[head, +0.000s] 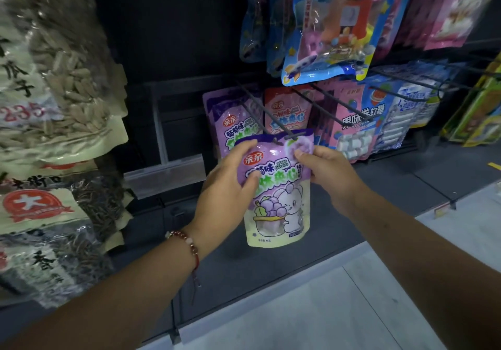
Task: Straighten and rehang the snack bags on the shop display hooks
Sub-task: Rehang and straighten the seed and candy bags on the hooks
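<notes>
Both hands are on the purple grape-flavour pouch (276, 186): your left hand (230, 186) clasps its left edge, fingers curled over the front print, and your right hand (325, 170) pinches the right edge near the top corner.

- Pouch: hangs at the front tip of a double-prong display hook (271, 121), header strip level with the prong ends. Whether the hanger hole is threaded or just resting against the tips, you cannot tell from here.
- Handling, by my read: small stand-up pouch, light, glossy film, soft in the body and stiffer along the sealed header. Likely slippery under the fingers; contents probably squash if squeezed.
- Where to hold: keep to the side seams and header, as you do now. Gripping the belly would buckle the film and tilt the hole off the prongs.
- Behind it: more purple pouches (230, 116) and red pouches (287, 108) sit further back on neighbouring hooks.
- Left: big sunflower seed bags (54, 78) hang close.
- Your left wrist wears a red bead bracelet (187, 243); mind it near the prongs.
</notes>
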A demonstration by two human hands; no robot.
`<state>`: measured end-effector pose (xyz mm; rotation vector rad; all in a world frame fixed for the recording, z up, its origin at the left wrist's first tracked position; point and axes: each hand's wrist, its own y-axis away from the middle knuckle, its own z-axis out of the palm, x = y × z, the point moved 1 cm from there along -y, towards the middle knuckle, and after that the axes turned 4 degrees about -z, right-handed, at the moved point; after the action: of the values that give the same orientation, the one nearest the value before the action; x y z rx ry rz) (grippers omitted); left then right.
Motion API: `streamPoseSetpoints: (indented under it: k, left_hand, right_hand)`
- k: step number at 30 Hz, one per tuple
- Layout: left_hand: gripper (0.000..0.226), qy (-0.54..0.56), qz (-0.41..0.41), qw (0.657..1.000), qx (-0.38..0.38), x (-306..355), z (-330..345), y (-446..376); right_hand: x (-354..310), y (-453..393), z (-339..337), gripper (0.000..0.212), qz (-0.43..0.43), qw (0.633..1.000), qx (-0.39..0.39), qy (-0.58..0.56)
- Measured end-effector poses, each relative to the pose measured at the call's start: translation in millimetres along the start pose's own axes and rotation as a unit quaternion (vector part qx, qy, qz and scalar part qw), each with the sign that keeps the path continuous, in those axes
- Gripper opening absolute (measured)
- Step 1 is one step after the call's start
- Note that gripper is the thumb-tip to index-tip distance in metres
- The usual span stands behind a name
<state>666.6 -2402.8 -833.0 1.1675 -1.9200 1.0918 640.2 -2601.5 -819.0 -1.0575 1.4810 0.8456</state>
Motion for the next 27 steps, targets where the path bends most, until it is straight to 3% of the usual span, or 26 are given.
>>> streamPoseSetpoints:
  k: [5, 9, 11, 18, 20, 23, 27]
  left_hand:
    - [0.054, -0.02, -0.031, 0.999, 0.026, -9.0, 4.5, -24.6]
    - [0.066, -0.096, -0.034, 0.994, 0.032, -10.0, 8.7, -33.5]
    - [0.075, -0.127, -0.022, 0.991, 0.024, -13.6, 10.9, -32.1]
    - [0.091, -0.262, -0.08, 0.957, -0.1, -16.2, 0.6, 0.6]
    - [0.088, -0.324, -0.024, 0.936, -0.138, -7.1, -10.4, 17.3]
    - [0.08, -0.377, 0.132, 0.903, -0.161, 19.8, -29.0, 41.9]
    - [0.076, -0.388, 0.111, 0.893, -0.202, 70.5, -50.5, 77.5]
  right_hand:
    - [-8.4, -24.6, 23.0, 0.035, 0.006, 0.998, 0.044, 0.048]
    - [-17.5, -44.4, 37.7, 0.016, 0.004, 0.993, 0.083, 0.08]
    - [-17.5, -44.6, 41.8, 0.017, 0.002, 0.994, 0.097, 0.056]
    - [-18.4, 6.8, 21.6, 0.049, -0.015, 0.975, 0.042, 0.216]
    - [-29.6, 36.8, 10.5, 0.048, -0.042, 0.962, 0.007, 0.27]
    - [-47.4, 78.8, -11.9, 0.062, -0.064, 0.921, -0.017, 0.384]
    - [-90.6, 125.2, -34.8, 0.076, -0.084, 0.863, -0.039, 0.497]
